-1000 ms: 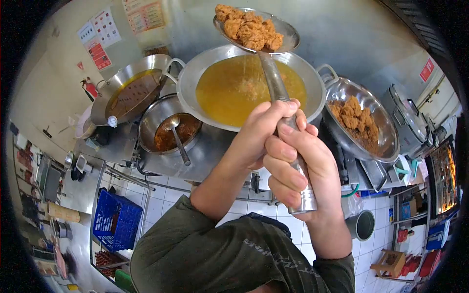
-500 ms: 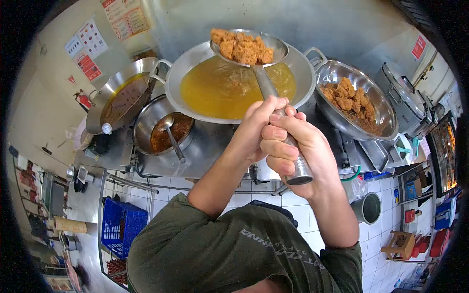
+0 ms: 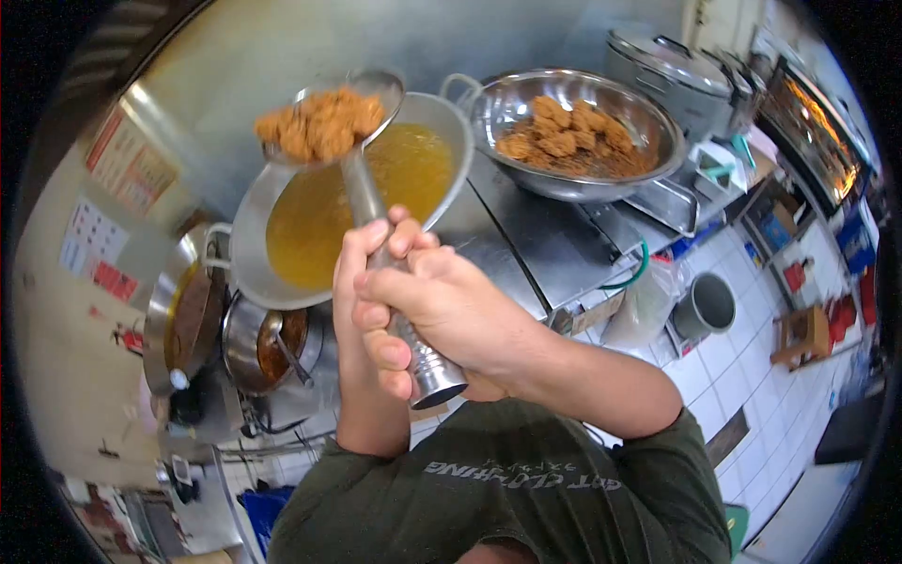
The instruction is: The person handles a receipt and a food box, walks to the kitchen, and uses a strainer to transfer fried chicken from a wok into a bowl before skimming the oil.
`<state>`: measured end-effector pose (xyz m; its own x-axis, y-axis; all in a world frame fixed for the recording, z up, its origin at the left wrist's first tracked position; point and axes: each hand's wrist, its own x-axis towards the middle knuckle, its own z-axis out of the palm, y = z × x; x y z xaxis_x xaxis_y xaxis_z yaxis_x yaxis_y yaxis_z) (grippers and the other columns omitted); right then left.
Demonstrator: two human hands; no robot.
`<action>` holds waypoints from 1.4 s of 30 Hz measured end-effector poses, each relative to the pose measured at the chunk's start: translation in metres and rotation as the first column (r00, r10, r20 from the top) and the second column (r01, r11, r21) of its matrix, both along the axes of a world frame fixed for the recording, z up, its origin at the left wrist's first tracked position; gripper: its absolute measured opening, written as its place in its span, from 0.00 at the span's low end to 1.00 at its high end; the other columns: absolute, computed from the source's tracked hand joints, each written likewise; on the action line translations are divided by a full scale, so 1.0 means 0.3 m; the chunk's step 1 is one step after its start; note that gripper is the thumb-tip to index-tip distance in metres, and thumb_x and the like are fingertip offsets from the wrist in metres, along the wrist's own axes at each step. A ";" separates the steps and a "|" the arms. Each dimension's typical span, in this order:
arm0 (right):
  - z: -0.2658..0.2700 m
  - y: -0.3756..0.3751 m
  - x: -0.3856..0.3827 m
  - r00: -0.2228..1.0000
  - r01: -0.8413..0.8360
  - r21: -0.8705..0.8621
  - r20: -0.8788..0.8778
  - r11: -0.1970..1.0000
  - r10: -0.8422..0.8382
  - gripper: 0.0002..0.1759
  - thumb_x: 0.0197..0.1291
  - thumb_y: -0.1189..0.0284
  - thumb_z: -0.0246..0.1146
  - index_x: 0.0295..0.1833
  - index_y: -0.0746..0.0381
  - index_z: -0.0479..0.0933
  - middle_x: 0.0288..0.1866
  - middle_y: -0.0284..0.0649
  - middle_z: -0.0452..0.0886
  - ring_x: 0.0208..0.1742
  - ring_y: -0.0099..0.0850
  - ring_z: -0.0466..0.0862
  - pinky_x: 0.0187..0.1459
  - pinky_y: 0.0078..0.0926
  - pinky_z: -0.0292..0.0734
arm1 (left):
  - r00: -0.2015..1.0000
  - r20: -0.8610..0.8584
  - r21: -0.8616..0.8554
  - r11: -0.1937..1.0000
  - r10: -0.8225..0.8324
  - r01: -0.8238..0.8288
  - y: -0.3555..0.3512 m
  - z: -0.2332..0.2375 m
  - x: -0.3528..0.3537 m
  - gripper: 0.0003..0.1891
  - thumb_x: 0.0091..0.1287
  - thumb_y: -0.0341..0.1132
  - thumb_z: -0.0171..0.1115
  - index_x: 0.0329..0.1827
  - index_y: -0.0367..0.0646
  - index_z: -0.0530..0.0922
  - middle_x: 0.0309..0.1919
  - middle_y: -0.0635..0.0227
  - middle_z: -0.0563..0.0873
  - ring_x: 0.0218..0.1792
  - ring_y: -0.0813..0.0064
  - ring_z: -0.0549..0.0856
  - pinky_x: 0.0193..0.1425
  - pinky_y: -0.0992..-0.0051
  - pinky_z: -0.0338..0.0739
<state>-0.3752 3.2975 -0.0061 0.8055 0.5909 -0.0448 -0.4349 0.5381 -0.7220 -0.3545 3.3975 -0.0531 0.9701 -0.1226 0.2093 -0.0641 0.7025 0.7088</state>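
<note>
My left hand [image 3: 351, 282] is closed around the upper handle of a metal skimmer [image 3: 363, 188]. Lower on the same handle, near its hollow end, my right hand [image 3: 437, 301] is wrapped as well. Several pieces of browned fried chicken [image 3: 324, 124] lie in the skimmer's bowl, slightly blurred. The bowl is held up over the far left part of a wide wok [image 3: 246, 258] that contains yellow oil [image 3: 334, 221]. To the right, a steel basin [image 3: 648, 122] holds more fried chicken [image 3: 564, 132] with loose crumbs.
On the left are a second wok [image 3: 162, 324] with dark oil and a bowl [image 3: 240, 348] of reddish sauce with a ladle [image 3: 287, 352] in it. A lidded cooker [image 3: 672, 80] stands behind the basin. A grey bin [image 3: 705, 305] and a wooden stool [image 3: 801, 336] are on the tiled floor.
The view has turned to the right, so the woks and basin appear shifted left. Both hands still grip the skimmer, and the chicken is still in its bowl.
</note>
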 end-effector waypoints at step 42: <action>-0.108 -1.632 -0.048 0.977 0.212 -0.942 0.206 0.259 -0.051 0.25 0.67 0.78 0.54 0.68 0.67 0.62 0.20 0.31 0.70 0.11 0.20 0.70 0.10 0.22 0.67 | 0.929 -0.282 0.137 0.969 0.238 -0.207 -0.938 -0.546 0.438 0.19 0.76 0.45 0.52 0.57 0.38 0.65 0.47 0.60 0.77 0.45 0.70 0.84 0.45 0.71 0.81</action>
<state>-0.3896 2.8080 -0.0385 0.9128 0.0688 -0.4025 -0.3067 -0.5351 -0.7871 -0.2230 3.1161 -0.2168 0.9910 0.0977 -0.0914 0.0119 0.6165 0.7872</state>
